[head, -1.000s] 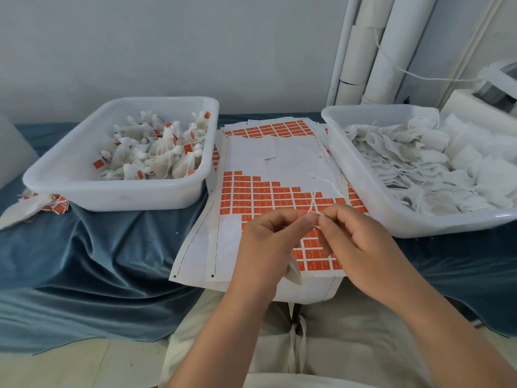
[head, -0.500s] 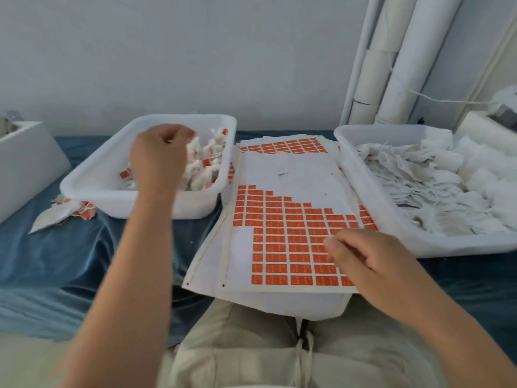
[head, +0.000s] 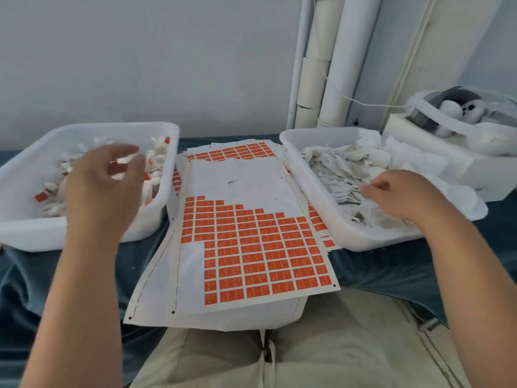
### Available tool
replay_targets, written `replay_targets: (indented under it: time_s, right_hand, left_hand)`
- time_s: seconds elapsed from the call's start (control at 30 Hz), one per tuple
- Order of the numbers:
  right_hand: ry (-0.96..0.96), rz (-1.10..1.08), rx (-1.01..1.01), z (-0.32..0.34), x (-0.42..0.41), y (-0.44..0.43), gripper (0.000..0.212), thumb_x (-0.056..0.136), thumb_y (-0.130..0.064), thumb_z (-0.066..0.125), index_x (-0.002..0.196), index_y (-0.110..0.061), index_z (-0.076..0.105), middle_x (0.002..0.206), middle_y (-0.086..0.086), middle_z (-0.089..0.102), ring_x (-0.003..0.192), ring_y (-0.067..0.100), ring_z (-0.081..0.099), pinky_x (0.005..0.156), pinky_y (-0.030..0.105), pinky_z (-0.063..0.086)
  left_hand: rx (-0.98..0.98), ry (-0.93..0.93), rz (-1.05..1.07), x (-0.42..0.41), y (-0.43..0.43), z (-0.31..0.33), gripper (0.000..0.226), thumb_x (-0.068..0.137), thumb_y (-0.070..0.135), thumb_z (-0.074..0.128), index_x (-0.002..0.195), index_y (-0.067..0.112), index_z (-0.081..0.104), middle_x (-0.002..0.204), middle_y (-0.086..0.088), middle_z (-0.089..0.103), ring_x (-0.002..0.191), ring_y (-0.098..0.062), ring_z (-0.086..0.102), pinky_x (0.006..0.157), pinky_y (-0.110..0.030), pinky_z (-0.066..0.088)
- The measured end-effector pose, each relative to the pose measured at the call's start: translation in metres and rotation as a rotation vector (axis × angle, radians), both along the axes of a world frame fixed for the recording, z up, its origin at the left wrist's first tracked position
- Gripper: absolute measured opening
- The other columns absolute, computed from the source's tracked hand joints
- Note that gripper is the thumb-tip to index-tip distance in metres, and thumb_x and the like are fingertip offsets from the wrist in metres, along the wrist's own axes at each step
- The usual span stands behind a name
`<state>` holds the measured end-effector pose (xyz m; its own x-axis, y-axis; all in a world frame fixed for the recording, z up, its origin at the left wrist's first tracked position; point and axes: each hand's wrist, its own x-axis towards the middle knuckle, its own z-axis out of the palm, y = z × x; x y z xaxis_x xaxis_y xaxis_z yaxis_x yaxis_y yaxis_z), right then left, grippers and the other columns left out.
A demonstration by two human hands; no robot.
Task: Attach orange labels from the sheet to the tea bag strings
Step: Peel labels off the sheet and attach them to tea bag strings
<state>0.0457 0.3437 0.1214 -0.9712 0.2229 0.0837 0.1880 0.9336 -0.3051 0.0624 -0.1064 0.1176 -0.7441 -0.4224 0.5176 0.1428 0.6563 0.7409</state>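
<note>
Right fingertips pinch a bag in the right tub, right hand curled. Left fingers hang loose and blurred, left hand over the labelled bags in the left tub. Between the tubs lies the sheet, orange labels on its near half.

White plastic bins glossy; label sheet matt paper; blue cloth.
</note>
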Motion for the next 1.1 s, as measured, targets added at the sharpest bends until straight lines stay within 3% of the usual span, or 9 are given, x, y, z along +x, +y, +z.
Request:
replay_targets:
  time_s: [0.07, 0.2, 0.37, 0.5, 0.63, 0.83, 0.9, 0.97, 1.1]
  right_hand:
    - [-0.174, -0.067, 0.111, -0.007, -0.020, 0.006, 0.057, 0.100, -0.061, 0.057, 0.075, -0.012, 0.070, 0.078, 0.009, 0.070, 0.075, 0.027, 0.065, 0.070, 0.039, 0.051]
    - [-0.257, -0.097, 0.269, -0.022, -0.036, 0.007, 0.032, 0.099, -0.041, 0.062, 0.075, -0.021, 0.070, 0.084, 0.000, 0.067, 0.082, 0.022, 0.063, 0.071, 0.034, 0.049]
    - [-0.135, -0.090, 0.203, -0.013, -0.023, 0.017, 0.036, 0.097, -0.024, 0.058, 0.064, -0.014, 0.071, 0.070, 0.003, 0.070, 0.070, 0.025, 0.064, 0.060, 0.034, 0.049]
    - [0.168, 0.005, 0.146, 0.001, -0.005, 0.023, 0.033, 0.099, -0.021, 0.051, 0.071, -0.009, 0.062, 0.073, 0.012, 0.067, 0.070, 0.030, 0.060, 0.065, 0.042, 0.049]
    - [0.450, 0.138, -0.143, 0.028, 0.015, 0.001, 0.034, 0.104, -0.034, 0.049, 0.079, -0.018, 0.064, 0.070, -0.007, 0.065, 0.065, 0.010, 0.061, 0.062, 0.033, 0.046]
    - [0.413, 0.238, -0.524, 0.043, 0.040, -0.059, 0.020, 0.101, -0.035, 0.058, 0.091, -0.031, 0.076, 0.064, -0.011, 0.065, 0.057, -0.001, 0.058, 0.061, 0.026, 0.051]
    - [0.330, 0.306, -0.589, 0.038, 0.051, -0.078, 0.019, 0.100, -0.036, 0.060, 0.094, -0.039, 0.078, 0.071, -0.008, 0.072, 0.059, -0.002, 0.064, 0.056, 0.017, 0.051]
    - [0.278, 0.345, -0.687, 0.029, 0.059, -0.094, 0.018, 0.098, -0.039, 0.061, 0.095, -0.045, 0.078, 0.076, -0.010, 0.076, 0.064, 0.000, 0.069, 0.057, 0.019, 0.054]
    - [0.109, 0.374, -1.043, 0.003, 0.072, -0.118, 0.021, 0.086, -0.044, 0.069, 0.094, -0.030, 0.083, 0.082, 0.003, 0.078, 0.070, 0.012, 0.074, 0.059, 0.019, 0.056]
  left_hand:
    - [0.106, 0.014, -0.077, 0.022, 0.029, -0.006, 0.019, 0.099, 0.050, 0.060, 0.113, 0.042, 0.070, 0.096, 0.028, 0.069, 0.084, 0.016, 0.063, 0.069, -0.016, 0.046]
    - [0.219, -0.092, -0.258, 0.052, 0.072, -0.036, 0.016, 0.095, 0.059, 0.059, 0.100, 0.046, 0.067, 0.095, 0.029, 0.072, 0.081, 0.005, 0.070, 0.057, -0.014, 0.052]
    - [0.190, -0.272, -0.349, 0.058, 0.097, -0.064, 0.026, 0.086, 0.067, 0.053, 0.099, 0.048, 0.066, 0.095, 0.032, 0.070, 0.088, 0.006, 0.069, 0.068, -0.018, 0.056]
    - [0.155, -0.219, -0.447, 0.064, 0.112, -0.060, 0.021, 0.087, 0.067, 0.051, 0.093, 0.051, 0.064, 0.098, 0.043, 0.063, 0.095, 0.017, 0.062, 0.054, -0.004, 0.047]
    - [0.177, -0.171, -0.539, 0.078, 0.124, -0.056, 0.020, 0.088, 0.063, 0.052, 0.096, 0.051, 0.065, 0.099, 0.036, 0.067, 0.095, 0.008, 0.067, 0.066, -0.003, 0.050]
    - [0.087, -0.062, -0.596, 0.096, 0.144, -0.048, 0.021, 0.094, 0.062, 0.049, 0.112, 0.057, 0.059, 0.114, 0.037, 0.064, 0.105, 0.010, 0.064, 0.077, -0.009, 0.055]
    - [-0.023, -0.001, -0.579, 0.101, 0.149, -0.049, 0.034, 0.101, 0.061, 0.049, 0.133, 0.052, 0.056, 0.133, 0.035, 0.058, 0.123, 0.010, 0.056, 0.095, -0.018, 0.056]
    - [-0.141, 0.034, -0.575, 0.106, 0.154, -0.049, 0.059, 0.098, 0.062, 0.056, 0.152, 0.043, 0.043, 0.154, 0.027, 0.046, 0.144, 0.007, 0.039, 0.116, -0.019, 0.037]
    - [-0.221, -0.016, -0.552, 0.108, 0.164, -0.054, 0.084, 0.094, 0.064, 0.059, 0.163, 0.026, 0.028, 0.161, 0.013, 0.041, 0.146, 0.007, 0.029, 0.118, -0.009, 0.019]
